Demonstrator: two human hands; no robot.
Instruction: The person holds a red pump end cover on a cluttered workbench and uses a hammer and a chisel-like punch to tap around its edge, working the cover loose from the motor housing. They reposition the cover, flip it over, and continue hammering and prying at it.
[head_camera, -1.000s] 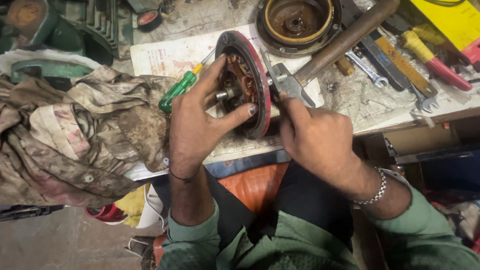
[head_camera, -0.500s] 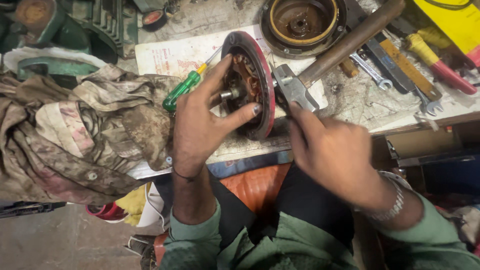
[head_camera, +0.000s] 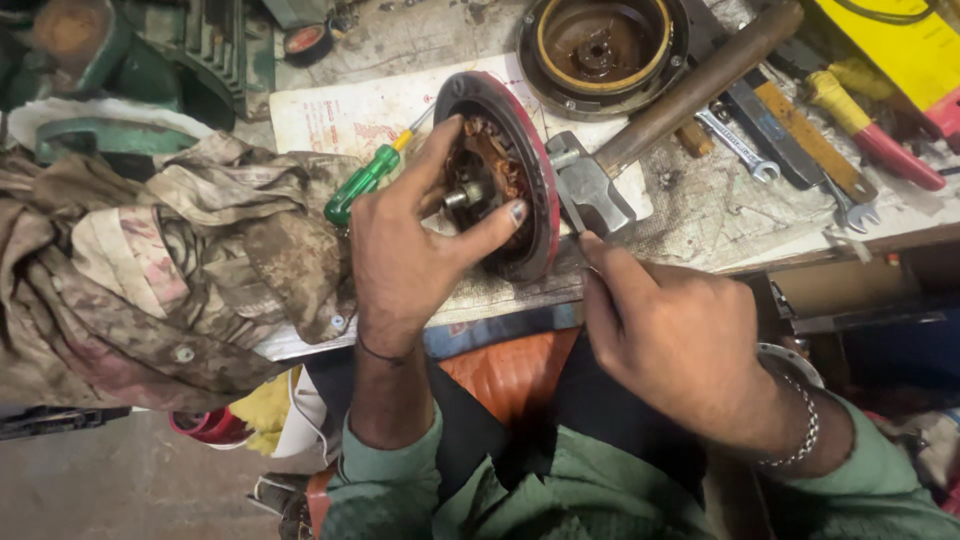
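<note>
- My right hand (head_camera: 680, 330), nearest the camera and just right of the motor disc (head_camera: 505, 175), is closed in a pinch; its fingertips (head_camera: 592, 245) meet at the disc's lower right rim, beside the hammer (head_camera: 640, 130). Whether they grip something thin there, I cannot tell.
- My left hand (head_camera: 405, 250) grasps the motor disc itself, thumb hooked over the near rim and fingers spread across the open face, holding it tilted up on edge at the front of the workbench (head_camera: 700, 215).
- The disc is a round part with a red rim, copper windings and a short shaft stub showing in the middle; it stands on a sheet of paper (head_camera: 350, 115).
- Judging by the grip, the step in hand is work at the rim of the disc while the left hand braces it. The next move, as I read it, calls for a firm hold on the left so the disc does not roll, and fine fingertip control on the right.
- Left of the disc, a green screwdriver (head_camera: 362, 183) lies touching a heap of dirty rags (head_camera: 150, 270).
- The hammer's steel head rests against the disc's right side, its wooden handle running away up and right.
- Beyond the disc sits a round motor housing (head_camera: 600, 50); to the disc's far right lie a wrench (head_camera: 740, 148) and red pliers (head_camera: 880, 130).
</note>
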